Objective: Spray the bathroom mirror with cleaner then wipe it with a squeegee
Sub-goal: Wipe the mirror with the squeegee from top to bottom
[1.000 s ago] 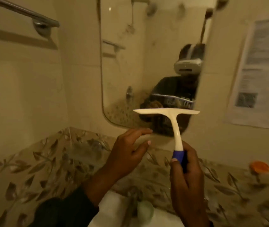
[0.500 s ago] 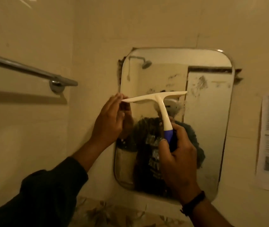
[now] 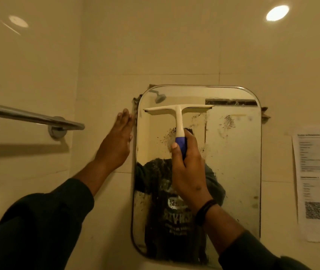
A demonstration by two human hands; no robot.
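A rounded rectangular mirror (image 3: pixel 233 162) hangs on the cream tiled wall, its glass speckled and streaked. A white squeegee (image 3: pixel 178 111) with a blue grip stands upright against the upper left part of the glass, blade level near the top edge. My right hand (image 3: pixel 188 168) grips its blue handle from below. My left hand (image 3: pixel 117 141) lies flat with straight fingers on the wall, right beside the mirror's left edge. No spray bottle is in view.
A chrome towel bar (image 3: pixel 28 116) juts from the left wall at mirror height. A printed paper sheet (image 3: pixel 318 184) is stuck to the wall right of the mirror. Ceiling light glare shows at the top right.
The squeegee has risen to the mirror's upper part. My left hand let go of the blade's left end and now rests flat on the wall. The view tilted upward.
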